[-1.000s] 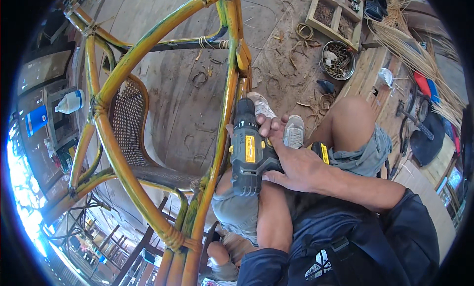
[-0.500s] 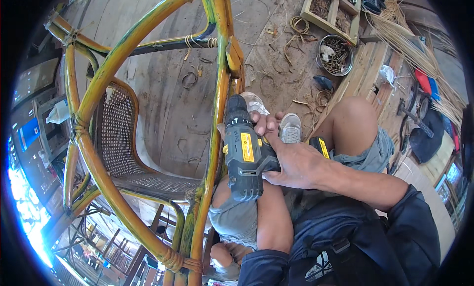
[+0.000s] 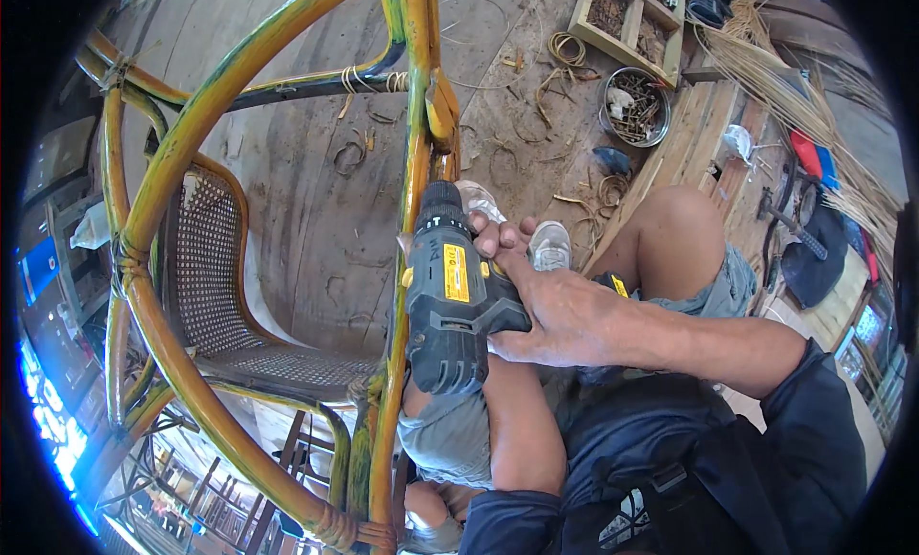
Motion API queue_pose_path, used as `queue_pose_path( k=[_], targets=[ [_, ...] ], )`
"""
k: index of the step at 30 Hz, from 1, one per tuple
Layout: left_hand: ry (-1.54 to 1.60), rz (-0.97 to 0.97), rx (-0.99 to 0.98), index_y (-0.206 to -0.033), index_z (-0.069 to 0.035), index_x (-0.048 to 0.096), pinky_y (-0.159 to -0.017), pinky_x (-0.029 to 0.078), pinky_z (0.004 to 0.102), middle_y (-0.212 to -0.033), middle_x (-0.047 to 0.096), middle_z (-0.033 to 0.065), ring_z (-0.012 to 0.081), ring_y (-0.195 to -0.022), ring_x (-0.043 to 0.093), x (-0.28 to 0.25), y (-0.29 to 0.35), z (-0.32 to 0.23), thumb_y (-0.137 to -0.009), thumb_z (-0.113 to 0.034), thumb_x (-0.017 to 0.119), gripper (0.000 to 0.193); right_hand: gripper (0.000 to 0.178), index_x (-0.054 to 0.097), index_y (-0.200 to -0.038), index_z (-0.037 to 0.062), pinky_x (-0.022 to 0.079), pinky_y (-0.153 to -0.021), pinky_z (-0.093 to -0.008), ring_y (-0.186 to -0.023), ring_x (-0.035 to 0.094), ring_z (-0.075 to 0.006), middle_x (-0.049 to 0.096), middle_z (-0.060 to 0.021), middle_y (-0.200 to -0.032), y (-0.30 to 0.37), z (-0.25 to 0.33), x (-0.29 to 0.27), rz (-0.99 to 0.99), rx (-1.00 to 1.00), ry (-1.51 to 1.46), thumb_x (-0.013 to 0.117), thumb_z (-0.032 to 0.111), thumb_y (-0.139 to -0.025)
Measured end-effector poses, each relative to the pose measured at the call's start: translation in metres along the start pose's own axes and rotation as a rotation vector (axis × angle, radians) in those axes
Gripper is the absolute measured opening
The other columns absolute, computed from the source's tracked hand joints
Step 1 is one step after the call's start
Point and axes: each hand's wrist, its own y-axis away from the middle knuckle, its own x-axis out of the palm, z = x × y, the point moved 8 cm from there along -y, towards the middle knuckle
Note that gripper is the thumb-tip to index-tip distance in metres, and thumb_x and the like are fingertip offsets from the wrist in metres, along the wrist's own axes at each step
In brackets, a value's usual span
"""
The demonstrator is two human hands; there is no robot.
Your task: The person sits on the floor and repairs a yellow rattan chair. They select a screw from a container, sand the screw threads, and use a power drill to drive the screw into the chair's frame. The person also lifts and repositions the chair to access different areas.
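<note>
A black and yellow cordless drill (image 3: 453,311) is in my right hand (image 3: 570,311), whose fingers close round its handle. The chuck (image 3: 441,206) points away from me, close to an upright pole (image 3: 414,124) of the rattan chair frame (image 3: 182,335). No bit can be made out. My left forearm (image 3: 522,426) reaches up under the drill, so the left hand is mostly hidden behind it. A bit of skin, perhaps a fingertip, shows at the drill's left side by the pole. The frame is yellow-brown with green-black streaks and cane bindings at its joints.
A dark woven seat (image 3: 215,258) sits within the frame. To the right stand a metal bowl of small pieces (image 3: 661,134), a wooden compartment box (image 3: 574,28), loose cane strips (image 3: 795,95) and a hammer (image 3: 804,234). Cane scraps (image 3: 349,153) litter the plank floor.
The drill and my right hand appear slightly further left and closer. The whole scene has shifted a little left as my head moved. The grip on the drill is unchanged.
</note>
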Motion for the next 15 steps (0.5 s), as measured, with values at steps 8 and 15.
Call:
queue_pose_path(
  k=[8,15],
  targets=[
    [-0.018,-0.239,-0.020,-0.105,-0.005,0.050,-0.099,0.030,0.0486,-0.079,0.059,0.0012,0.0234,-0.091,0.055,0.004,0.007,-0.009,-0.085,-0.061,0.041,0.061,0.071,0.029,-0.111,-0.0188,0.051,-0.071,-0.0430,-0.079,0.061,-0.0437,0.055,-0.0362,-0.082,-0.003,0.002,-0.005,-0.047,-0.022,0.011,0.061,0.033,-0.075],
    [-0.062,-0.363,-0.029,-0.106,-0.004,0.049,-0.098,0.031,0.0493,-0.079,0.059,0.0016,0.0242,-0.090,0.056,0.011,0.008,-0.017,-0.085,-0.061,0.042,0.061,0.071,0.031,-0.119,-0.0133,0.048,-0.075,-0.0448,-0.082,0.060,-0.0448,0.057,-0.0342,-0.081,-0.002,0.001,-0.005,-0.005,0.064,-0.045,0.061,0.034,-0.075]
  ],
)
